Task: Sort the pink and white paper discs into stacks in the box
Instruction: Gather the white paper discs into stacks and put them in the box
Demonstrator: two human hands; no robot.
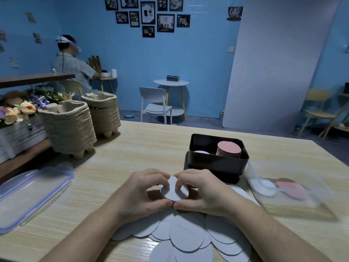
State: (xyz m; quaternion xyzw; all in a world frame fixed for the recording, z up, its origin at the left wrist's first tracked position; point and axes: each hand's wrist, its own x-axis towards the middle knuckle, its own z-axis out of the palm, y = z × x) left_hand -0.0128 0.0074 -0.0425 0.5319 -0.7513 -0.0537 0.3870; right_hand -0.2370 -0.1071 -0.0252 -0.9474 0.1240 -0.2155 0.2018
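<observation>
Clear lid (34,193): flat on the worktop (147,148), at 9 o'clock of the hands, well apart from them.
Pulp trays (69,127): two nested piles at 10 o'clock, untouched.
Left hand (143,190): grip clamped on the left edge of the white stack (174,191), thumb at the near rim, fingers curled over the far rim.
White stack: small, held between both hands low over the worktop, at 7 o'clock of the box (217,163).
Right hand (200,190): grip clamped on the stack's right edge in the same way; thumb tips close together, contact unclear.
Loose white discs (187,235): overlapping fan at 6 o'clock of the hands, partly under the wrists.
Box: dark, open, at 1 o'clock of the hands; pink stack (229,148) tall on its right side, white disc (201,152) low on its left side.
Clear bag (283,188): at 3 o'clock, blurred, one white and one pink disc showing inside.
Step in hand: probably squaring up gathered white discs before boxing them.
Next move: likely a lift over the box's near wall and a level set-down on the white side, beside the pink stack, edges kept aligned.
</observation>
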